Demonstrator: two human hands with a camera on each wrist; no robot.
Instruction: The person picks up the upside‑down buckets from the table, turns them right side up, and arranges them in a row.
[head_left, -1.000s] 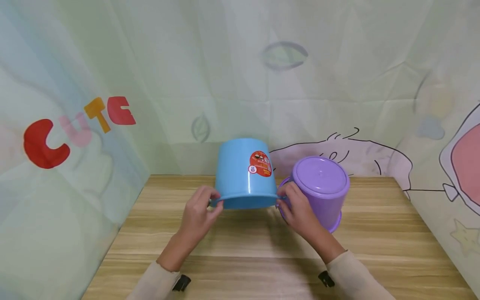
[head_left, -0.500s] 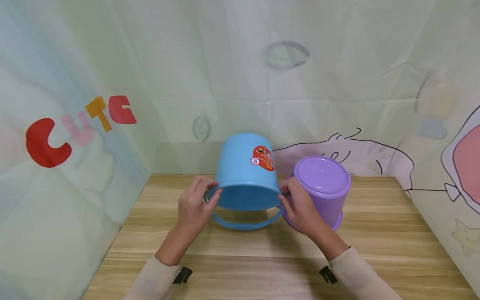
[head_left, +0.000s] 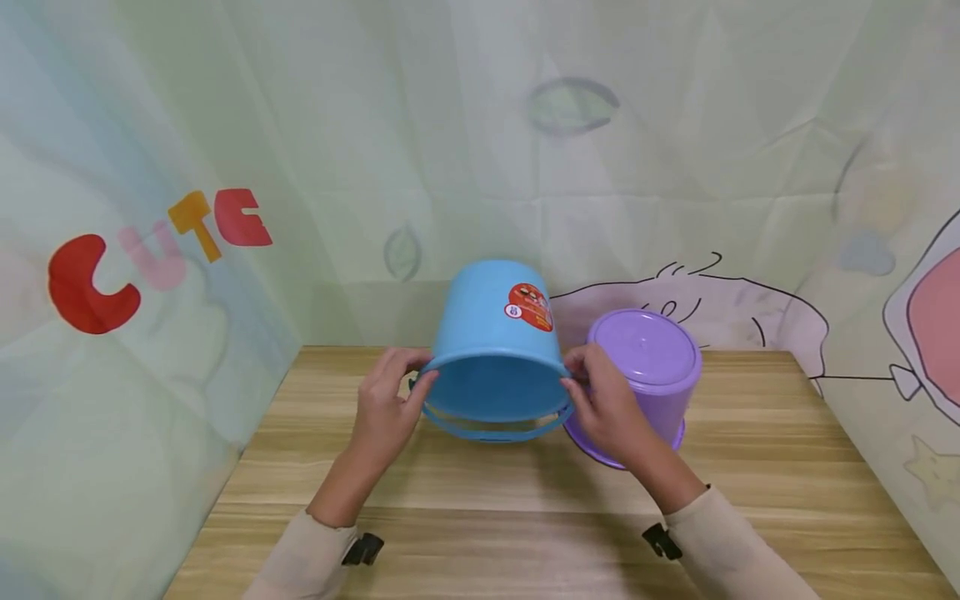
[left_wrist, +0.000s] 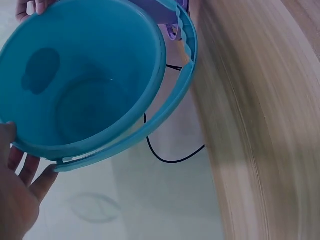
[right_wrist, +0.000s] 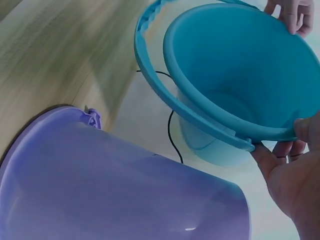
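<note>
A blue plastic bucket (head_left: 491, 308) with a red sticker is tilted in the air over the table, its mouth facing the person and its base toward the back wall. My left hand (head_left: 388, 408) pinches the rim at the left handle joint, thumb on the inside. On the opposite side my right hand (head_left: 606, 404) pinches the rim the same way. Below the mouth hangs the bucket's blue handle (head_left: 491, 436). Both wrist views look into the bucket, and nothing lies inside. A purple bucket (head_left: 647, 354) stands upside down just behind my right hand, which hides part of it.
The wood-grain table (head_left: 480, 542) reaches back to a printed fabric wall (head_left: 450, 125), with further fabric at left and right. A thin black cable (left_wrist: 167, 161) runs behind the table's back edge.
Both hands have raised the bucket's rim and tipped it back, so its mouth shows more. The handle has swung into view below the rim. The purple bucket has stayed put.
</note>
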